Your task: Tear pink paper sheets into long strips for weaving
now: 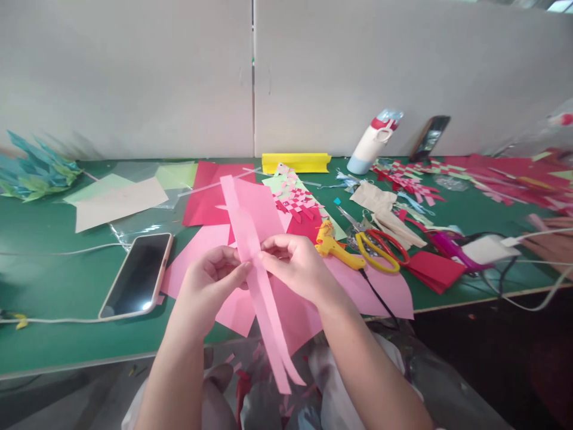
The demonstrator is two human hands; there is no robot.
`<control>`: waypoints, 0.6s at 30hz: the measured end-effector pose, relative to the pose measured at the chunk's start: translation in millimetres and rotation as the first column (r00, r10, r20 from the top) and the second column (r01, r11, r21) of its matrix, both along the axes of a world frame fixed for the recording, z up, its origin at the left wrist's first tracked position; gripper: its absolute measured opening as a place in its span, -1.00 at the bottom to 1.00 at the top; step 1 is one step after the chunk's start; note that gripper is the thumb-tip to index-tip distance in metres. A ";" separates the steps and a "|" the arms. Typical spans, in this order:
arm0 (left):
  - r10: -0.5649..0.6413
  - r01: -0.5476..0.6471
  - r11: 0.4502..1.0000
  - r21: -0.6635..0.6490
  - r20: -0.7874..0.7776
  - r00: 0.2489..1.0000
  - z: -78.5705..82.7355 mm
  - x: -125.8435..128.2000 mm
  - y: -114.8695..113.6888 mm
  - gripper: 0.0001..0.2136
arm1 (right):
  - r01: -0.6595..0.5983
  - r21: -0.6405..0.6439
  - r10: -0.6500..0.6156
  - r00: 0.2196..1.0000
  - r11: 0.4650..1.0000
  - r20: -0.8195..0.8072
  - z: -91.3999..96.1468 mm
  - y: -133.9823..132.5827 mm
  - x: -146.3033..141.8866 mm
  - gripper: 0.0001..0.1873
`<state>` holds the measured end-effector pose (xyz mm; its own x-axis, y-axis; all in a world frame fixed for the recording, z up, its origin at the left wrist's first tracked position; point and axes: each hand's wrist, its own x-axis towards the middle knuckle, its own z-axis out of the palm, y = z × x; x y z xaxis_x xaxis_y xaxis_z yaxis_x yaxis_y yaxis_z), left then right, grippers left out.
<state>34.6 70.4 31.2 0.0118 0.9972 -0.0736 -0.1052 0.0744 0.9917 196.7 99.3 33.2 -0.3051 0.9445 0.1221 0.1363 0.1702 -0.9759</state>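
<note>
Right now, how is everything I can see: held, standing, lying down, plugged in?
Left hand: pinching the pink strips
Right hand: pinching them too
Pink strips: held up, bottom ends apart
Near phone: lying flat, screen dark
Back phone: propped up
Bottle: standing
Glue gun: lying down
Scissors: lying down, blade opening unclear
White adapter: cable plugged in

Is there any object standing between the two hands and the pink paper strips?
Nothing visible does. The left hand and the right hand both pinch the pink paper strips directly, near the middle of their length.
</note>
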 end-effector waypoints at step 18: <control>0.105 -0.083 0.992 -0.090 0.274 0.956 0.9 10.1 -4.3 -0.84 | -0.026 -0.074 0.016 0.991 0.997 -0.130 3.6 -2.7 -0.6 -0.80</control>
<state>44.7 66.0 32.1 -0.0512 0.9863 -0.1566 -0.3857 0.1251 0.9141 196.1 96.6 36.9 -0.3114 0.9460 0.0904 0.0051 0.0968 -0.9953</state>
